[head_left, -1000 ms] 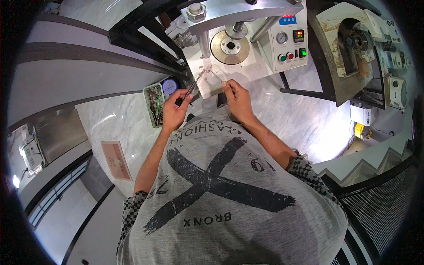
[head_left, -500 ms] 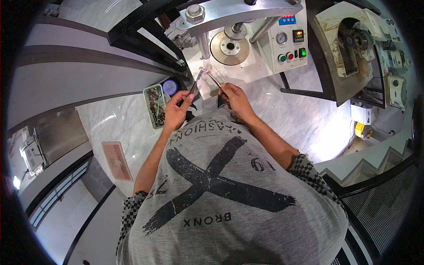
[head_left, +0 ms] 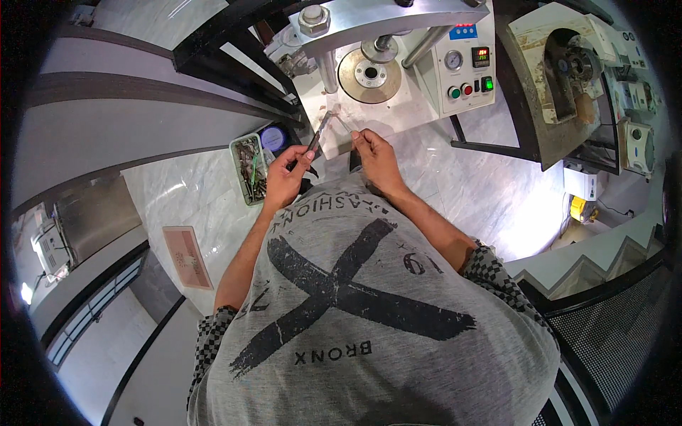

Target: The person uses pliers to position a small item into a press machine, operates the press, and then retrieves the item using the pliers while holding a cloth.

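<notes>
My left hand is closed on a slim, blade-like metal tool, dark at the grip end and shiny toward the tip. My right hand pinches a thin metal rod-like tool between thumb and fingers. The two tips come close together over the near edge of the white machine bed. Whether they touch, or hold something small between them, I cannot tell. Beyond them on the bed sits a round metal plate with a dark hole at its centre.
Overhead runs a thick metal crossbar on posts. A control box with gauge and buttons stands right. By my left hand are a green-rimmed bin of small metal pieces and a blue-lidded container. Another machine stands farther right.
The thin tool in my right hand has turned and now looks paler and finer. My right fingers have shifted slightly up. The left tool's tip has moved a little to the right.
</notes>
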Action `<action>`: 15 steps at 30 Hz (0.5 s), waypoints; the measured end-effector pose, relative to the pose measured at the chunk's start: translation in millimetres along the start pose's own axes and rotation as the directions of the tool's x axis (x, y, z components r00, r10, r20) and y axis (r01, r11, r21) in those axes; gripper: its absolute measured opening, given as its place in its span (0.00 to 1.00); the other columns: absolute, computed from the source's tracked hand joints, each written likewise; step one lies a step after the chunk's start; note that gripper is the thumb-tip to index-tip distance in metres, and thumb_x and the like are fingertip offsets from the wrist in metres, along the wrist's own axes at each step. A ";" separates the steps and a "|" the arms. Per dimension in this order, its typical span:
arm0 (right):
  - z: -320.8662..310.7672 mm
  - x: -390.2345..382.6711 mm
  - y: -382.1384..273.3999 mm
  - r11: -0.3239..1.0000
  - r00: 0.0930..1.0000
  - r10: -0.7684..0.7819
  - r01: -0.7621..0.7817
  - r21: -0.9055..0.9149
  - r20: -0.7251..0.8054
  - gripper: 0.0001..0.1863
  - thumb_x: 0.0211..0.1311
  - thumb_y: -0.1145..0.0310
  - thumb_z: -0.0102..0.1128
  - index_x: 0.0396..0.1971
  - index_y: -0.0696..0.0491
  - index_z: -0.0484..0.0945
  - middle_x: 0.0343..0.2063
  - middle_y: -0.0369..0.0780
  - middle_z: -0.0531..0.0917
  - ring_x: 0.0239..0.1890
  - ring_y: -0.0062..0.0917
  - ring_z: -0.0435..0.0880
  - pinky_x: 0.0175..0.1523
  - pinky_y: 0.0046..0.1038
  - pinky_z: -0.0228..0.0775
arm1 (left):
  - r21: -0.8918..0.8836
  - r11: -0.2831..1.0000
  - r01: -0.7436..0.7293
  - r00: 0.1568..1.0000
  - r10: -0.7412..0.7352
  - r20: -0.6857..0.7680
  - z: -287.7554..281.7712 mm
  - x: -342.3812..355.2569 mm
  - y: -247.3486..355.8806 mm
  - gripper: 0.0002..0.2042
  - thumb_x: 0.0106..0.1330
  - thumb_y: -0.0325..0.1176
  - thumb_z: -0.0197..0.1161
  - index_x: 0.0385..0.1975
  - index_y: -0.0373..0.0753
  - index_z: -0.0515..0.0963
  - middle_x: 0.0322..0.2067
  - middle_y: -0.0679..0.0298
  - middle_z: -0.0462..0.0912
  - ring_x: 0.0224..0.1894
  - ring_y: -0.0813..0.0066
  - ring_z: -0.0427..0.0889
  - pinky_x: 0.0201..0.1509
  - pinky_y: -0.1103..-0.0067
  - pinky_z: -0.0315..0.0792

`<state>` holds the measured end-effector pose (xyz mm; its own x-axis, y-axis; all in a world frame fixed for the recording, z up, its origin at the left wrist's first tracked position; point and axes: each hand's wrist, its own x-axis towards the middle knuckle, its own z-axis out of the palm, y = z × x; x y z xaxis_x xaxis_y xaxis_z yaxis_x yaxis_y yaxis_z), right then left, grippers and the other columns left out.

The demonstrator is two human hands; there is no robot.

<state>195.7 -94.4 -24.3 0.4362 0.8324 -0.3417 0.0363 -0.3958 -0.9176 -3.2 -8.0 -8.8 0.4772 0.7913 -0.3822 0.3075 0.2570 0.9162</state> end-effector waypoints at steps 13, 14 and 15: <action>-12.1 0.4 -2.6 1.000 0.999 0.025 -0.024 0.007 -0.033 0.21 0.69 0.54 0.54 0.32 0.61 0.76 0.22 0.42 0.80 0.25 0.26 0.76 0.35 0.28 0.69 | 0.044 0.996 0.073 0.996 -0.074 0.040 -2.1 -3.9 7.7 0.17 0.71 0.46 0.58 0.44 0.39 0.83 0.23 0.75 0.74 0.27 0.88 0.67 0.30 0.87 0.59; -11.6 -0.8 -2.2 1.000 0.999 0.025 -0.025 0.007 -0.034 0.21 0.69 0.54 0.54 0.32 0.61 0.76 0.22 0.42 0.80 0.25 0.26 0.76 0.35 0.28 0.69 | 0.023 0.997 0.075 0.996 -0.076 0.045 -2.3 -3.7 6.8 0.17 0.71 0.46 0.59 0.44 0.39 0.84 0.23 0.75 0.74 0.27 0.88 0.67 0.30 0.87 0.59; -10.5 -1.7 -1.6 0.999 1.000 0.020 -0.021 -0.032 -0.015 0.21 0.69 0.53 0.54 0.33 0.61 0.76 0.23 0.43 0.81 0.25 0.28 0.77 0.36 0.29 0.69 | 0.002 0.997 0.078 0.996 -0.078 0.051 -2.4 -3.6 5.8 0.16 0.71 0.46 0.59 0.44 0.39 0.84 0.22 0.75 0.73 0.26 0.88 0.67 0.30 0.87 0.59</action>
<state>204.3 -99.2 -20.1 0.4501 0.8185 -0.3570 0.0564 -0.4251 -0.9034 -5.1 -8.0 -1.8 0.4927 0.7397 -0.4584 0.3459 0.3169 0.8831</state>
